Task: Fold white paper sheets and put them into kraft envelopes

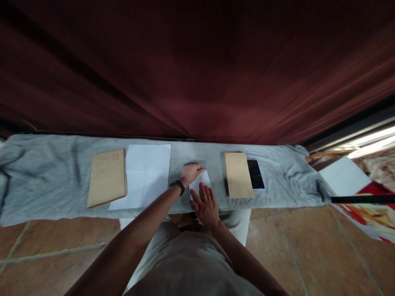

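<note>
The white paper (pixel 202 180) lies on the gray cloth (pixel 61 172), under both grips. The right grip (pixel 206 203) lies flat and open on it. The left grip (pixel 190 172) curls at its far corner; I cannot tell if it pinches.

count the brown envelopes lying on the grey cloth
2. The left envelope lies beside a white sheet. The right envelope lies beside a black phone. Both are on the grey cloth. More could be hidden under the sheet.
</note>
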The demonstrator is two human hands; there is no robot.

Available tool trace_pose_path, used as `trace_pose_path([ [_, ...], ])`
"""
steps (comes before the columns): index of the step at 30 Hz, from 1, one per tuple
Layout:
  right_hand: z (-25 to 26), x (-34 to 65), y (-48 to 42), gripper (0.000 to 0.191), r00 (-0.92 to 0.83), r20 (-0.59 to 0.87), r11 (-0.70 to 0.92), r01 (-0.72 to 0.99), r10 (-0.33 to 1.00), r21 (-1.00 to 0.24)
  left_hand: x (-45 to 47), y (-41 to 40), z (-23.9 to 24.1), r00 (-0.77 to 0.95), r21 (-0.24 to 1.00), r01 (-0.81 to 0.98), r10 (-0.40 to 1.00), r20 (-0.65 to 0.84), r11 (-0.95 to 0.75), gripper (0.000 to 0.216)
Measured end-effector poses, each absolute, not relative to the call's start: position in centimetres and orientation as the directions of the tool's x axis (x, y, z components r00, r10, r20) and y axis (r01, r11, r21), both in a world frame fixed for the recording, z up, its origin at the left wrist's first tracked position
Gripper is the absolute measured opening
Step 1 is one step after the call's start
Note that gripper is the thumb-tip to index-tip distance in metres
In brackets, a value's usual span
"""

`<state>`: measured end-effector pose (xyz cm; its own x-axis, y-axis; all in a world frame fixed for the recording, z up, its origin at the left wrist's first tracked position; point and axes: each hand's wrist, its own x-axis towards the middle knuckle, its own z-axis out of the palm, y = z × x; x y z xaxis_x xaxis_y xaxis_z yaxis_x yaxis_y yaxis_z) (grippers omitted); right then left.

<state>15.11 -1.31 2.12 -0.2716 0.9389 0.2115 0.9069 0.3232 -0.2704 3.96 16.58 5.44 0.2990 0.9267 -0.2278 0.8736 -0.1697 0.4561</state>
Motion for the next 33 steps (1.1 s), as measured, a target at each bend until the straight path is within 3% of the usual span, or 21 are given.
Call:
trace_pose_path([
  [6,1.8,15.6,-3.3,0.060,-0.386,0.197,0.428,0.865,0.901,-0.262,3.7,16.9,5.6,0.324,0.503,0.847,0.917,-0.232,-0.171,0.030],
  [12,1.6,15.8,-4.2,0.063,-0.404,0.181,0.440,0.858,0.897,-0.264,2.3,16.7,5.3,0.345,0.628,0.769,0.905,-0.250,-0.120,0.019],
  [16,1.8,15.9,-4.2,0.058,-0.396,0.200,0.441,0.841,0.896,-0.315,0.3,16.2,4.9,0.350,0.736,0.677,0.887,-0.300,-0.019,0.013],
  [23,2.0,15.9,-3.8,0.064,-0.328,0.280,0.421,0.811,0.902,-0.406,-1.6,14.7,5.6,0.339,0.864,0.442,0.846,-0.411,0.243,0.026],
  [26,3.1,16.6,-3.2,0.070,-0.308,0.295,0.419,0.768,0.905,-0.485,-2.0,14.0,6.5,0.342,0.882,0.347,0.832,-0.436,0.319,0.031],
  [29,4.7,17.2,-2.7,0.070,-0.265,0.263,0.373,0.668,0.928,-0.643,-2.3,13.6,7.6,0.338,0.897,0.261,0.836,-0.432,0.358,0.038],
  [33,6.3,17.2,-1.6,0.054,-0.008,0.133,0.126,0.367,0.991,-0.922,-2.1,13.9,8.6,0.311,0.900,0.090,0.846,-0.432,0.427,0.056],
])
